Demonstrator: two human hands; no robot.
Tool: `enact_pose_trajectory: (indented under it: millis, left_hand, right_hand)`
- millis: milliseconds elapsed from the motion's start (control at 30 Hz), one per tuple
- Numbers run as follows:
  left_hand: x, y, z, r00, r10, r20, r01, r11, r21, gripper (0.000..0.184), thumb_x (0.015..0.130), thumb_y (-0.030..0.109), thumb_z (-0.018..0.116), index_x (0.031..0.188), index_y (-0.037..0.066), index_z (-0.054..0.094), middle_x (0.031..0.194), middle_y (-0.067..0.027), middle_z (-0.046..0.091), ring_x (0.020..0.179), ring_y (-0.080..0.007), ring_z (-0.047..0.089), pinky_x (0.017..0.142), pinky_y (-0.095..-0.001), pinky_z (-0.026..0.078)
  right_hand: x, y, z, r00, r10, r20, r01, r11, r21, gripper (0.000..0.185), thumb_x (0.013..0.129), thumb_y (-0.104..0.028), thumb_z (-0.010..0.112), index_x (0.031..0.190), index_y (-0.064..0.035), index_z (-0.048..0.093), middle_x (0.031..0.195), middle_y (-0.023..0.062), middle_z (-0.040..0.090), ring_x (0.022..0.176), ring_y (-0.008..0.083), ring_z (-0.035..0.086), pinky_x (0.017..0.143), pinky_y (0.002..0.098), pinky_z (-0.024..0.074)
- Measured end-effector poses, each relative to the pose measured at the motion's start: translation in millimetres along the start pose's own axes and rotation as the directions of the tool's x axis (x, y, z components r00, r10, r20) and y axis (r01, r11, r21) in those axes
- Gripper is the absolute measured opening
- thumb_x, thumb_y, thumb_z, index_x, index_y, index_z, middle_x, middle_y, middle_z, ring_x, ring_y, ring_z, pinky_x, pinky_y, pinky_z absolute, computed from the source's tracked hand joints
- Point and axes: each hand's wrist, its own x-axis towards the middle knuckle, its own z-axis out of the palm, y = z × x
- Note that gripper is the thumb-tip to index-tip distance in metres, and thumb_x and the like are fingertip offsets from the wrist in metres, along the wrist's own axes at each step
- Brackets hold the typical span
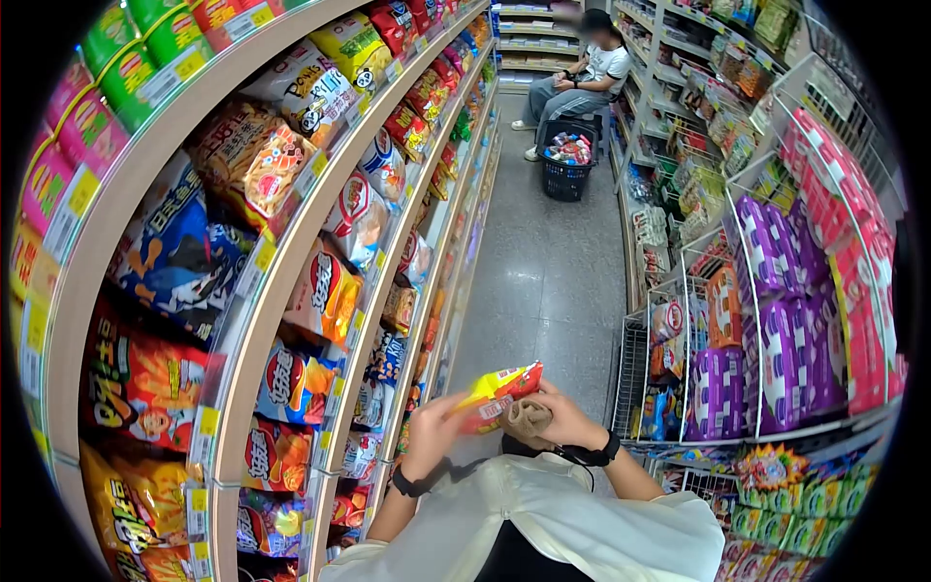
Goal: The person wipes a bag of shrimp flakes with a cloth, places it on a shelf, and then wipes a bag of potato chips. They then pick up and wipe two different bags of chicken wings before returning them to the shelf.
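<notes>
A red and yellow snack bag (493, 396) is held in front of my chest, over the aisle. My left hand (434, 425) is closed on its left side and looks slightly blurred. A crumpled brown cloth (526, 419) is gripped in my right hand (570, 419), pressed against the right end of the bag. Whether the right fingers also pinch the bag is hidden by the cloth. Dark bands circle both wrists. Closest on the left are shelves of bagged snacks, among them an orange bag (325, 296).
Tall snack shelves (242, 335) line my left. On the right stand wire racks with purple packs (776, 339) and pink packs (839, 194). Grey floor (548, 262) runs up the aisle to a seated person (587, 73) beside a dark basket (567, 179) of goods.
</notes>
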Motion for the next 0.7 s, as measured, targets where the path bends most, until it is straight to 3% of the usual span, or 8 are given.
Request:
enact_pose_trajectory:
  millis: [167,333,400,567,700]
  left_hand:
    - [61,-4,17,0.995,0.092,-0.033,-0.092,0.996,-0.003,0.024,0.076,0.009,0.064,0.098,0.002,0.064,0.083,-0.0175,0.064,0.069,-0.0243,0.063,0.061,-0.0294,0.048]
    - [101,-15,42,0.996,0.086,-0.003,-0.085,0.995,0.047,0.026,0.077,0.015,0.064,0.101,0.006,0.064,0.085,-0.0163,0.064,0.072,-0.0262,0.062,0.065,-0.0304,0.049]
    - [117,-15,52,0.991,0.099,0.084,-0.103,0.994,0.046,0.024,0.075,0.004,0.063,0.099,0.001,0.064,0.09,-0.0141,0.065,0.076,-0.0207,0.063,0.067,-0.0272,0.049]
    - [163,-19,78,0.959,0.134,0.248,-0.147,0.989,0.032,0.025,0.077,0.015,0.063,0.1,0.005,0.064,0.092,-0.0168,0.063,0.079,-0.0289,0.062,0.069,-0.0325,0.048]
    - [210,-31,89,0.95,0.244,0.195,-0.248,0.969,-0.002,0.026,0.077,0.019,0.061,0.101,0.009,0.064,0.085,-0.0131,0.062,0.077,-0.0288,0.059,0.067,-0.0348,0.046]
  right_hand:
    - [50,15,-43,0.999,-0.043,-0.007,0.042,0.994,-0.105,0.037,0.066,-0.013,0.068,0.102,-0.0083,0.061,0.112,0.0149,0.052,0.098,0.0325,0.055,0.081,0.0358,0.0462]
    - [65,38,-60,0.998,0.037,-0.056,-0.047,0.979,-0.199,0.038,0.064,-0.012,0.069,0.102,-0.0112,0.063,0.103,0.0144,0.054,0.089,0.0336,0.057,0.077,0.0381,0.0472]
    - [64,45,-69,0.99,0.116,-0.085,-0.134,0.955,-0.264,0.039,0.063,-0.012,0.069,0.102,-0.0121,0.063,0.102,0.0147,0.054,0.088,0.034,0.057,0.076,0.0388,0.0472]
    - [68,71,-90,0.966,0.218,-0.142,-0.253,0.916,-0.313,0.041,0.061,-0.011,0.069,0.102,-0.0131,0.063,0.101,0.0155,0.055,0.087,0.0341,0.058,0.075,0.0392,0.0479]
    - [101,85,-108,0.955,0.221,-0.197,-0.273,0.917,-0.291,0.037,0.06,-0.01,0.071,0.097,-0.0092,0.064,0.103,0.0162,0.055,0.089,0.0334,0.058,0.077,0.037,0.0477]
